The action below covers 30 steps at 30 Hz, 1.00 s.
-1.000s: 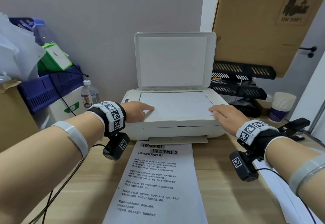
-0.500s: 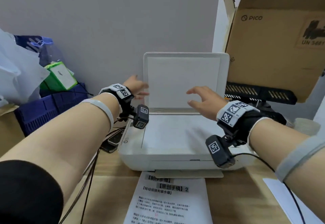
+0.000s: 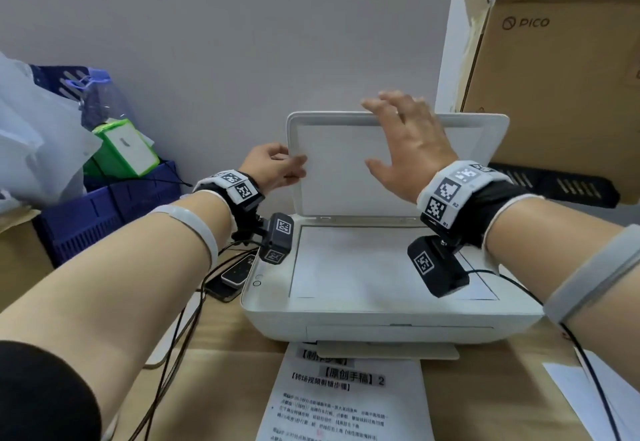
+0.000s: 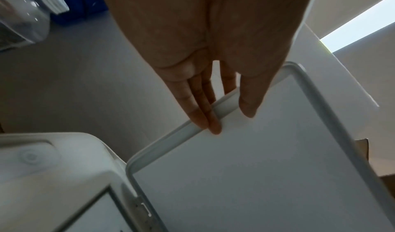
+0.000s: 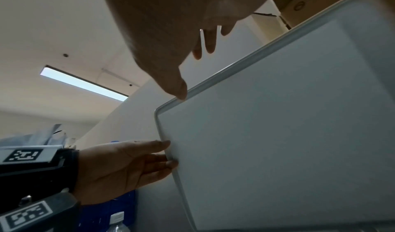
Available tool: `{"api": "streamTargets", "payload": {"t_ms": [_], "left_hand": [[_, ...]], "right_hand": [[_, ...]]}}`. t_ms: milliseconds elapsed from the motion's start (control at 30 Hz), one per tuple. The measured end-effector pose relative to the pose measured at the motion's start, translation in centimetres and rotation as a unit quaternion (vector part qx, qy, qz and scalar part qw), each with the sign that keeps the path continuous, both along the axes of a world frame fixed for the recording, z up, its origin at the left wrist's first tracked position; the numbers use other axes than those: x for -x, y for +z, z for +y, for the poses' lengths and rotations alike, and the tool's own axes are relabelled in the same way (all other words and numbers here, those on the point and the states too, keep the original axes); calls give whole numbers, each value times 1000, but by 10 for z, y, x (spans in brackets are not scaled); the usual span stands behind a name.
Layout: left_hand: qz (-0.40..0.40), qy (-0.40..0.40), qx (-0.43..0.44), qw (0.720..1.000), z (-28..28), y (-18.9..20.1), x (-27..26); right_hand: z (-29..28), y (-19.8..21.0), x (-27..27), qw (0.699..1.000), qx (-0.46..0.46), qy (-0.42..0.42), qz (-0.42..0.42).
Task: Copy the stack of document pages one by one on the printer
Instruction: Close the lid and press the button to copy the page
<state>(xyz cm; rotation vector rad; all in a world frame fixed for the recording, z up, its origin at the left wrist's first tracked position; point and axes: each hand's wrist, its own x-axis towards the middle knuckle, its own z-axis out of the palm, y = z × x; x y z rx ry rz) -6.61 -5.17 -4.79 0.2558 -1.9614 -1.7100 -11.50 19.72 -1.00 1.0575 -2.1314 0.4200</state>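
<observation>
The printer stands toward the back edge of the tabletop, near the wall, with its lid raised upright over the scanner bed. A white page lies flat on the glass, filling most of the bed.

The left hand grips the lid's left edge: in the left wrist view the fingers lie behind the rim and the thumb presses on the pale inner face, so the edge is pinched between them. The right wrist view shows the same hold from the side, fingers curled round the rim just below the lid's upper left corner.

The right hand is spread in front of the lid's upper part, fingers apart and fairly straight, their tips reaching over the top edge. In the right wrist view the thumb tip sits right at the top rim near the corner; whether it touches cannot be told, and the other fingers hold nothing.

A printed page with black headings lies on the tabletop just in front of the printer, its top end under the output tray. Another white sheet lies near the tabletop's right edge.

A large cardboard box stands to the right of the lid, and a blue crate sits at the left.
</observation>
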Motion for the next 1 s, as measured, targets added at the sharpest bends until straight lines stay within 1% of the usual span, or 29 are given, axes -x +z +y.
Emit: {"api": "streamTargets", "payload": {"t_ms": [67,100,200,267,400,500,533,667,733,800,900,1000], "left_hand": [[-12,-25,-4,1000,1,-4,-15],[-19,-34,-3,999,1,-7,-24],[-50,-63,29,996,5,-19,-49],[-87,-66,90,990,7,-30,-63],[-147,-12,240,960,5,-56,-83],[-202,30,300,932,8,-67,-99],[-232,37,291,928,11,-68,-105],[-328,35,179,927,26,-72,-123],[-347,31,161,924,31,-72,-130],[-356,27,149,922,33,-74,-132],[-365,17,124,923,32,-75,-135],[-372,25,122,920,33,-75,-133]], "right_hand": [[-1,1,-10,1000,-18,3,6],[-2,-1,-17,1000,-27,13,-4],[1,-13,-34,991,-68,51,-103],[6,-25,-42,983,-109,53,-141],[16,-60,-58,974,-149,39,-165],[21,-84,-64,968,-165,40,-186],[21,-91,-64,963,-175,44,-199],[19,-116,-63,940,-233,51,-244],[17,-128,-63,933,-230,62,-271],[17,-136,-62,932,-220,61,-282],[17,-146,-63,933,-237,40,-267],[17,-150,-64,934,-238,29,-266]]}}
